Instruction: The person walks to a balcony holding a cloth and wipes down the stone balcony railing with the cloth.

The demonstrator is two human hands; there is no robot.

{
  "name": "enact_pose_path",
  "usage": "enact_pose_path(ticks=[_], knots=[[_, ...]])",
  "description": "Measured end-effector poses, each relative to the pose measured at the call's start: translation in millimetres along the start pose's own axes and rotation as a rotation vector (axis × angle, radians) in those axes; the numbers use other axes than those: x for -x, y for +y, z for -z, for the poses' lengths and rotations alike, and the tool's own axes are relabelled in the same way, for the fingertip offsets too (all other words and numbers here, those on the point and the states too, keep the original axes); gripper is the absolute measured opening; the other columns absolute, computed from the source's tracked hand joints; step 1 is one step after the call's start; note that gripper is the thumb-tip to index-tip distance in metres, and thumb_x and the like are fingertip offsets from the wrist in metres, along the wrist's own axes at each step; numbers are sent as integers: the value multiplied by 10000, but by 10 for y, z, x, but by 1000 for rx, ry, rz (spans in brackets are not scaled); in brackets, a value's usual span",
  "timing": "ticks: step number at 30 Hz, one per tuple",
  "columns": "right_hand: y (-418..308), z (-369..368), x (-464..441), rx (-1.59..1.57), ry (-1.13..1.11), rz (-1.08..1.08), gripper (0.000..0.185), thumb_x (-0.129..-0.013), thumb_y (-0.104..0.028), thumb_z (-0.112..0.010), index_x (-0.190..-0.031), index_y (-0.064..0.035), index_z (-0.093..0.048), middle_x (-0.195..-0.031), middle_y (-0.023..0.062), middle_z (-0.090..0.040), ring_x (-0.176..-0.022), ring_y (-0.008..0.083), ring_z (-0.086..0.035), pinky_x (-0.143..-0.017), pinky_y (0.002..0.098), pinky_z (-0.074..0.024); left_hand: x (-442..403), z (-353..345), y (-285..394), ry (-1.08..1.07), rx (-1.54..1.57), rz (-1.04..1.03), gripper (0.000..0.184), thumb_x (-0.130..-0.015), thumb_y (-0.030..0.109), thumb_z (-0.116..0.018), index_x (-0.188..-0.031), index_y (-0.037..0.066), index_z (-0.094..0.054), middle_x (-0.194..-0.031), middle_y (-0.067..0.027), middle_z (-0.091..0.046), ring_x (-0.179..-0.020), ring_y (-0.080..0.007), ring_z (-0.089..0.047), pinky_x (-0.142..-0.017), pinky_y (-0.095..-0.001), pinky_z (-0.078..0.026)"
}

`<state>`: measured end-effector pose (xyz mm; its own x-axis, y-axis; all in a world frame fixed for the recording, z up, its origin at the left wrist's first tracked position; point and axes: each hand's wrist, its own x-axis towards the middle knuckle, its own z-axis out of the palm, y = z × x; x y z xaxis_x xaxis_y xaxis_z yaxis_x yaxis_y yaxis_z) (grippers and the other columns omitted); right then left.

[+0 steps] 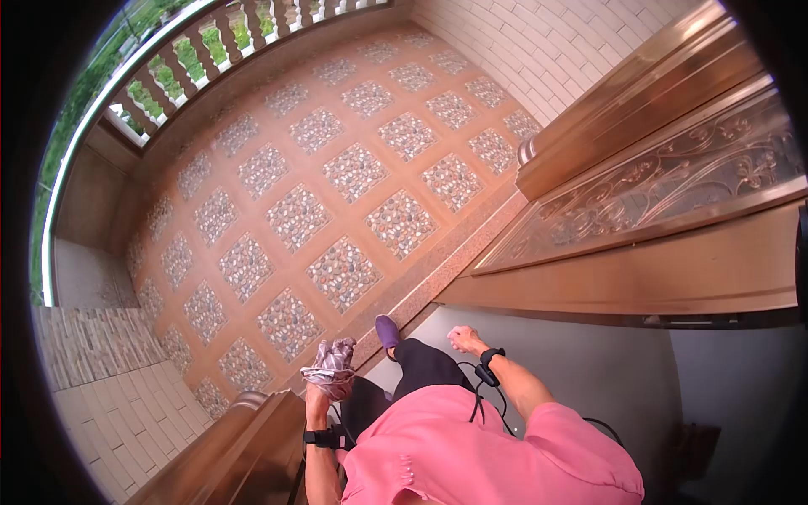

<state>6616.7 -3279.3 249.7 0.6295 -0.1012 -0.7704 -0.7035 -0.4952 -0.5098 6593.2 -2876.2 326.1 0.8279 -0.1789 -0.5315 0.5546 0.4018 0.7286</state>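
Note:
A crumpled, greyish-pink cloth (333, 370) is bunched up in my left hand (316, 401), held out in front of my left hip. The cloth covers most of the fingers. My right hand (463, 338) hangs in front of my right side, its fingers curled into a loose fist with nothing visible in them. It is nearest to the lower part of the copper-coloured door (623, 261) and touches nothing. Each wrist wears a black band with a small device.
A stone threshold (438, 273) crosses ahead, with my purple shoe (387, 331) at it. Beyond lies a balcony floor (337, 244) with pebble panels and a baluster railing (198, 50). A brown door frame (219, 454) stands at left. Black cables (480, 404) hang by my waist.

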Motion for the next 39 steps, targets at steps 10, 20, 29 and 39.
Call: enact_pose_path(ticks=[10, 20, 29, 39], knots=[[-1207, 239, -876, -63, 57, 6, 215, -858, -239, -537, -897, -60, -650, -696, 44, -625, -592, 117, -602, -485, 259, -489, -1156, -77, 1281, 109, -84, 75, 287, -937, 114, -477, -1213, 44, -511, -1059, -81, -621, -883, -175, -608, -760, -317, -515], [-1783, 108, -1359, 3, 111, -327, 203, -871, -204, -549, -961, -59, -659, -763, 45, -652, -638, 134, -614, -521, 269, -522, -3312, 1235, 1466, -65, -247, -183, 334, -928, 132, -496, -1247, 32, -506, -1211, -54, -581, -1030, -151, -561, -867, -288, -459], [-2483, -32, -2097, 181, 130, 9, 301, -882, -271, -479, -963, -46, -662, -884, 164, -662, -852, 282, -642, -742, 368, -483, -3928, 823, 3042, 10, -711, -250, 308, -915, 185, -502, -1191, 55, -541, -1170, -58, -593, -1009, -195, -562, -878, -310, -439], [-2775, 761, -3303, -72, 114, -41, 296, -870, -251, -536, -804, 15, -649, -778, 114, -668, -636, 231, -638, -531, 330, -454, -5313, 355, 3146, -42, -1302, -345, 236, -845, 157, -516, -1070, 120, -576, -1020, -107, -605, -921, -292, -558, -813, -382, -440]])
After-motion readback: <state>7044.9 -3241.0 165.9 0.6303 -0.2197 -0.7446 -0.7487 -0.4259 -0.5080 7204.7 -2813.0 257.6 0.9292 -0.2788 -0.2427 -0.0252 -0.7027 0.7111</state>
